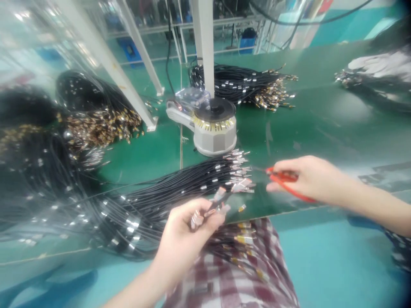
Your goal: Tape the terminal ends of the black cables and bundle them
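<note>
My left hand (192, 231) is closed around several black cables (221, 199), whose ends carry pale, shiny tips or wrappings. In my right hand (308, 177) is a pair of red-handled pliers (285, 184), its thin jaws pointing left toward the cable ends; blur hides whether the jaws are apart. Just beyond my left hand lies a bundle of black cables (180, 182) with silvery, wrapped ends. More cables with yellowish ends (245, 239) hang over the table edge onto a checked cloth (231, 286) at my lap.
A white round tape dispenser (215, 139) with a black top stands behind the bundle. Coiled cables (231, 81) lie at the back, and heaps of brass-tipped cables (99, 128) fill the left. White posts (112, 64) rise from the green table (321, 124). A gloved hand (379, 66) shows far right.
</note>
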The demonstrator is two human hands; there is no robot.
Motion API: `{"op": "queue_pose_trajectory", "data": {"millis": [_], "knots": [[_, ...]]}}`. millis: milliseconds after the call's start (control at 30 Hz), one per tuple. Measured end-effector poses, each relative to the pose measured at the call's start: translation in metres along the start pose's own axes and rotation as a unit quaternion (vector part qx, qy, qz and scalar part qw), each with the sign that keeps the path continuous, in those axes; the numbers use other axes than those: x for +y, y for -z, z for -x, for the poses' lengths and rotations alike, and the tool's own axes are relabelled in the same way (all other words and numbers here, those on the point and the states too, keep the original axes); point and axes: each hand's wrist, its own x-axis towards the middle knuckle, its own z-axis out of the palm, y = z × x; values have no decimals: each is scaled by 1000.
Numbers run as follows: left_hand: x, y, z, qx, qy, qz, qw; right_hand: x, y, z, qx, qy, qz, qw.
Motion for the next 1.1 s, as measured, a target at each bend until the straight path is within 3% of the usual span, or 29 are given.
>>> {"op": "queue_pose_trajectory", "data": {"millis": [33,100,167,233,300,367,467,533,667,867,967,1033,1100], "knots": [[0,2,-1,3,10,17,1000,11,0,-2,59,-52,46,996],[0,4,-4,6,17,46,999,32,0,-7,122,-89,140,979],[0,6,-6,12,19,75,997,44,2,-11,134,-78,217,964],[0,8,-9,17,25,108,994,41,3,-11,147,-52,242,958],[0,8,-11,20,25,135,990,20,1,-7,170,-6,176,970],[0,9,-14,24,14,147,989,-16,-5,0,159,82,-6,984],[0,9,-15,26,1,149,989,-69,-21,12,48,171,-232,956],[0,10,-13,28,0,161,987,-88,-31,15,71,204,-269,939],[11,24,-3,63,-8,239,969,-86,-52,11,84,201,-328,919],[32,59,6,146,-9,343,928,-72,-88,22,6,157,-337,929],[21,51,3,83,30,319,944,-68,-83,23,17,154,-345,926],[9,36,1,60,55,288,954,-65,-70,16,41,109,-433,894],[0,22,-2,53,62,262,962,-63,-57,7,43,69,-540,838]]}}
